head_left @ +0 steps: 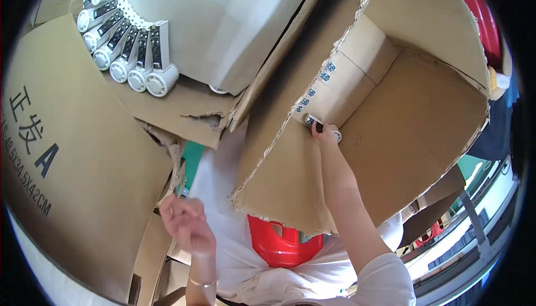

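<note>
My right hand reaches into an open cardboard box and grips a white device with a round end and a dark panel, close to the box's left inner wall. Along that wall runs a row of small dark-and-white square pieces; what they belong to is hidden. My left hand hangs over my lap with its fingers loosely curled, and nothing shows in it. Nearest to it is the torn flap of the left cardboard box. At upper left, several similar white devices stand fanned out in an arc.
A large pale sheet covers much of the upper left, beside the devices. Below the right box is a red plastic stool. Another red item stands beyond the box. Metal rails run at the lower right.
</note>
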{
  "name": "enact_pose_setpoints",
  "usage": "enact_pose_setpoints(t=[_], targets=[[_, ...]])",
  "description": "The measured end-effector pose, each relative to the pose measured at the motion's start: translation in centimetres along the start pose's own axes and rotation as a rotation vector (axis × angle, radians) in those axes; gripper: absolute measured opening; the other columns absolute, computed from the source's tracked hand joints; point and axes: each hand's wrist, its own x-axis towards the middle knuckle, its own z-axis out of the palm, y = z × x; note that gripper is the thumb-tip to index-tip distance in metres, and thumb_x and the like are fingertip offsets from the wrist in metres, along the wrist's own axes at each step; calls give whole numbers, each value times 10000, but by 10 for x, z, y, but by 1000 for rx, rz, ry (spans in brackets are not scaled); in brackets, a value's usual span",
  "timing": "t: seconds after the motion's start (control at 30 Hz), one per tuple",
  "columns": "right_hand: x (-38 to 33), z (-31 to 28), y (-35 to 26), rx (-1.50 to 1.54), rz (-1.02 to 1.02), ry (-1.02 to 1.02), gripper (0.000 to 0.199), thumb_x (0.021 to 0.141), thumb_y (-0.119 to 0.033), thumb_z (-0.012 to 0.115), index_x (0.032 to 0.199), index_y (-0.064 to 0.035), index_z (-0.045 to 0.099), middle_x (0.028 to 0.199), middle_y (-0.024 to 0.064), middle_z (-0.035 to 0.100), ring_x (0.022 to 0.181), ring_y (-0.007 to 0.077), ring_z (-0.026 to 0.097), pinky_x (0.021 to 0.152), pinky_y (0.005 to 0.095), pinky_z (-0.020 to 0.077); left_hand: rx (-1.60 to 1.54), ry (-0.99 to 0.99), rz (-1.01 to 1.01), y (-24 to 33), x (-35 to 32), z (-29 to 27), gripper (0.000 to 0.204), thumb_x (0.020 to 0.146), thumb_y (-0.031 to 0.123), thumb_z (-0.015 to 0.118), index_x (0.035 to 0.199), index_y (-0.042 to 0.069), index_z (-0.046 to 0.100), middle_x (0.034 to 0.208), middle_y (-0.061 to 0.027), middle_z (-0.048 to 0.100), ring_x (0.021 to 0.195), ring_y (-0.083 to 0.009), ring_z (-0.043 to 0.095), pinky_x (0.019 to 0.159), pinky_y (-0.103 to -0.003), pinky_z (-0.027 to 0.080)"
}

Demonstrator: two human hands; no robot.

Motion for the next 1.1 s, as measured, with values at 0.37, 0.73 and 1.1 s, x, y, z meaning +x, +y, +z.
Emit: enact_pose_setpoints(t=[0.37,0.73,1.1], targets=[[-155,-3,-13,-510,-209,-369,447,888,-314,424,1198,-12,312,1102,221,425,979,306,466,773,386,475,1191,-124,612,-18,162,82,657,664,128,657,1213,-23,329,1200,-227,355,1174,-364,283,981,-438,249],[-385,-46,19,-1088,-563,-892,399,892,-198,437,1269,-95,360,1010,70,564,915,136,555,780,257,421,1529,70,298,-50,258,53,703,556,353,742,1095,60,399,1110,-125,500,1090,-277,443,1029,-475,153],[-461,-78,56,-1122,-655,-1055,400,899,-225,444,1267,-90,365,1112,75,515,1026,148,498,810,289,425,1449,-156,699,42,152,85,611,539,224,769,1047,76,464,993,-92,529,1010,-230,484,1027,-419,201]])
